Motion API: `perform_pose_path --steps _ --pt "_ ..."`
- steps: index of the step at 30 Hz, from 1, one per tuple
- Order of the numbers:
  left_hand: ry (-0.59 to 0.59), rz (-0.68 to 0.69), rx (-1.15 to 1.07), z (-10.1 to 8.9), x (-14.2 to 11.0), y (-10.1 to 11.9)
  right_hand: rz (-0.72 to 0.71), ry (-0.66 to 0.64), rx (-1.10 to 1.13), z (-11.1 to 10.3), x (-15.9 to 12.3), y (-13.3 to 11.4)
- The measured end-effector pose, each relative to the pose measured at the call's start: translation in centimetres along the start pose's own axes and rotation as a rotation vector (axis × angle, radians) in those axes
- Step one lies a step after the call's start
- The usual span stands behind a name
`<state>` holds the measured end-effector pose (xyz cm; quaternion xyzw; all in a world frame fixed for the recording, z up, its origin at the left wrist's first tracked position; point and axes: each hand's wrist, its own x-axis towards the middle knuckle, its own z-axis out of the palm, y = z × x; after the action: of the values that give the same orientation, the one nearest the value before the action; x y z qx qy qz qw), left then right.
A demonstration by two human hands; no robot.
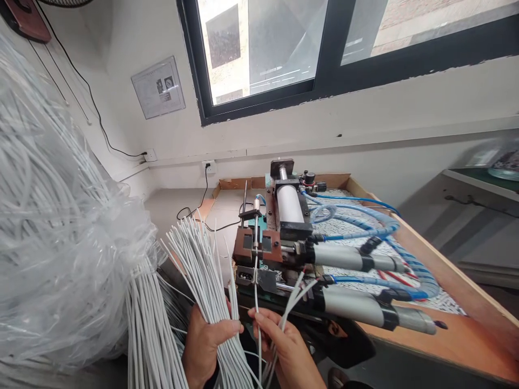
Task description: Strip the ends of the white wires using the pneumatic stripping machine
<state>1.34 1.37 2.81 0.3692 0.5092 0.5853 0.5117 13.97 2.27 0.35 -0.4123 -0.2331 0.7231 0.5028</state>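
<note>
My left hand (pixel 208 337) is closed around a thick bundle of white cables (pixel 203 270), their cut ends fanned upward. Between the thumb and fingers of my right hand (pixel 286 346) is a single white cable (pixel 256 294). Its upper end runs into the jaws of a pneumatic wire stripping machine (pixel 257 246). A few other cables (pixel 294 297) rest in the same hand and point up to the right; one shows a reddish tip. Both hands are just in front of the machine, close together.
A large plastic-wrapped bunch of white cables (pixel 150 324) stands at the left. Silver air cylinders (pixel 357 308) and blue hoses (pixel 365 235) extend to the right inside a wooden-edged tray (pixel 438 259). Behind is a wall with a socket (pixel 209 167) and a window (pixel 263 48).
</note>
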Motion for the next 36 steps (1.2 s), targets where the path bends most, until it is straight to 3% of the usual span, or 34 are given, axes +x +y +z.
perform_pose_path --steps 6,11,19,24,32,36 --pt "-0.207 -0.026 0.092 0.4 -0.5 0.8 0.021 -0.195 0.089 1.1 0.4 -0.5" --pt "-0.305 -0.046 0.140 0.8 -0.7 1.4 -0.041 -0.129 0.063 1.5 -0.4 -0.4" --pt "-0.077 -0.024 0.108 -0.4 -0.4 0.0 -0.099 0.102 -0.013 0.4 -0.8 1.6" --pt "-0.024 -0.051 0.027 -0.8 0.0 -0.6 -0.092 0.072 -0.041 0.1 -0.7 1.4" --pt "0.033 -0.064 0.028 -0.5 0.0 -0.1 -0.057 0.027 -0.010 0.3 -0.2 0.2" --pt "0.049 -0.049 0.052 -0.5 0.1 0.2 -0.068 0.042 -0.100 -0.1 0.2 0.5"
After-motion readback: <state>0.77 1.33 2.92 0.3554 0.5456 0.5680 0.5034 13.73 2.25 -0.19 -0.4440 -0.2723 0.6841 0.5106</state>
